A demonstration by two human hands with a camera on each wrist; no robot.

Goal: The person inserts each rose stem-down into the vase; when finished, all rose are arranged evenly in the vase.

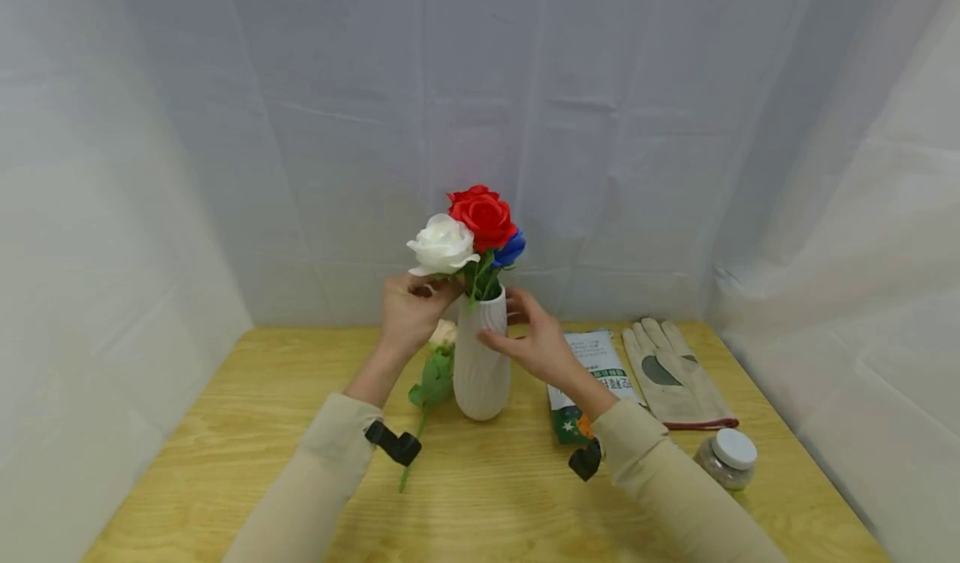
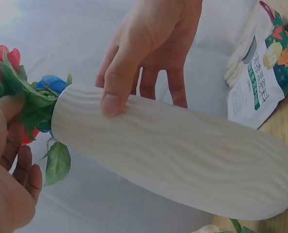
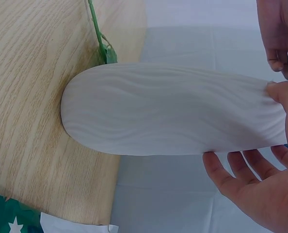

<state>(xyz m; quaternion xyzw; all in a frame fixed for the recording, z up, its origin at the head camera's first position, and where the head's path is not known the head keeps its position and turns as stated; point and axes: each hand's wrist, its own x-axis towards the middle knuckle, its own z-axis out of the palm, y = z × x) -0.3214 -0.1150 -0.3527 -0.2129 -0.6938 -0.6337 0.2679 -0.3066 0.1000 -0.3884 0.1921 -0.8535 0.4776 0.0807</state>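
A tall white vase [image 1: 482, 359] with a wavy ribbed surface stands upright on the table. Red roses [image 1: 482, 217], a white rose [image 1: 442, 245] and a blue rose [image 1: 510, 249] rise above its mouth. Just under the white rose, my left hand [image 1: 408, 313] pinches green stem and leaves [image 2: 32, 104] at the rim; the stem's lower part is hidden. My right hand [image 1: 540, 342] holds the vase's upper part, thumb [image 2: 112, 97] on the near side and fingers around the right side. On the table left of the vase lies a pale rose [image 1: 444, 334] with a green stem.
Right of the vase lies a printed bag [image 1: 600, 363], partly behind my right forearm. Beyond it is a pair of beige gloves [image 1: 675, 376] with red cuffs. A lidded jar [image 1: 727, 459] stands at the right. White sheeting [image 1: 337, 130] surrounds the wooden table [image 1: 247, 430].
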